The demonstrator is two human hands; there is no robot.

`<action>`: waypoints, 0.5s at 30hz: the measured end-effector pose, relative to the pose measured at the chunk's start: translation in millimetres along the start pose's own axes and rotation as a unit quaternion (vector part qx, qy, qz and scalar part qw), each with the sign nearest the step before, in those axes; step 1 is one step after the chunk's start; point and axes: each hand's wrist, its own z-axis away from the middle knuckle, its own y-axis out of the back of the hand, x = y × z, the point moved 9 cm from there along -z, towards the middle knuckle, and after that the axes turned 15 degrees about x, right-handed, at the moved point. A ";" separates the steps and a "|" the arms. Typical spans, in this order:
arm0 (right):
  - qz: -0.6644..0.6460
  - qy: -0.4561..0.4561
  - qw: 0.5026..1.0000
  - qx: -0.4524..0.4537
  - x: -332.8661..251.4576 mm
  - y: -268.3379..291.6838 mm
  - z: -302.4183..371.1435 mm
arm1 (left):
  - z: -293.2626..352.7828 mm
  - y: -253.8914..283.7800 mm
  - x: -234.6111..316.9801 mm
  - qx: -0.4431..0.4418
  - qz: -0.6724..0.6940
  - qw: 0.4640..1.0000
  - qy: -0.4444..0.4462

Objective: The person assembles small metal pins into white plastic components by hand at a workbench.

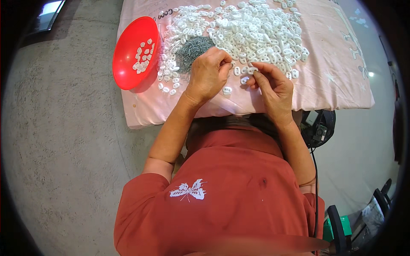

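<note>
My right hand point(275, 88) pinches a small white oval plastic piece point(253, 69) between thumb and fingertips, just over the near edge of the white heap. To its left, my left hand point(208, 76) is closed with thumb and finger pressed together; whatever it may hold is too small or hidden to tell. Beyond that hand lies a mound of tiny grey metal bits point(192, 52), too fine to name surely. Across the far part of the table spreads a large heap of white two-holed pieces point(260, 34). A single loose white piece point(227, 90) lies on the cloth between my hands.
A red bowl point(121, 53) at the table's left edge holds several whitish pieces point(144, 57). Pink patterned cloth point(333, 85) covers the table. Below its near right edge sits a black round container point(320, 130) with small devices in it, and a black cable point(316, 183) hangs down.
</note>
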 end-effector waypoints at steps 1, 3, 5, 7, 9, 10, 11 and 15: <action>0.000 0.000 1.000 0.000 -1.1 -0.5 0.1 | 0.3 -1.4 -0.6 -0.012 -0.005 1.000 0.006; -0.003 -0.010 1.000 0.008 -1.8 -0.5 0.6 | 1.2 -1.9 0.3 -0.015 -0.004 1.000 0.002; -0.005 -0.013 1.000 0.006 -1.0 -0.6 0.3 | 1.9 -2.1 1.8 -0.017 -0.003 1.000 -0.001; -0.008 -0.015 1.000 0.004 -0.7 -0.4 0.3 | 1.9 -1.4 6.0 -0.019 0.016 1.000 -0.007; -0.004 -0.016 1.000 -0.002 -1.1 -0.7 0.6 | 1.9 1.4 6.6 -0.013 0.027 1.000 0.010; -0.005 -0.016 1.000 -0.002 -0.7 -0.2 0.6 | 1.9 3.0 4.8 -0.006 0.038 0.999 0.027; 0.000 -0.014 1.000 -0.006 -0.7 -0.4 0.6 | 2.1 4.0 3.8 -0.006 0.037 0.999 0.027; 0.002 0.001 1.000 -0.006 -3.6 -1.6 1.2 | 5.7 9.9 -2.1 0.010 0.013 1.000 -0.001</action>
